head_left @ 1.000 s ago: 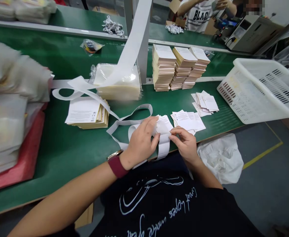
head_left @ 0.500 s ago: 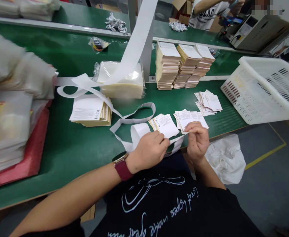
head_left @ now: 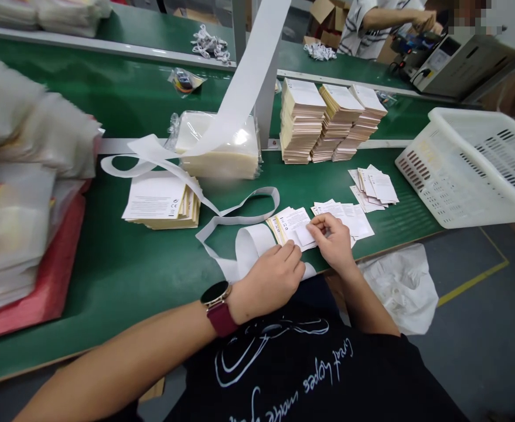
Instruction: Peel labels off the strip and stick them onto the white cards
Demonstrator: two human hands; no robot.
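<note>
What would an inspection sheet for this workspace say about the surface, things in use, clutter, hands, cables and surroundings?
Surface: green bench, bearing cards and packs.
Job's things: white strip in loops; fanned card pile by the hands.
Clutter: small bagged item beyond a plastic-wrapped pack.
Left hand: over the strip; grip hidden.
Right hand: pinching a small white piece over the card pile.
Cables: bundled white cords on the far bench.
Surroundings: white basket at right; another person's arm beyond.
</note>
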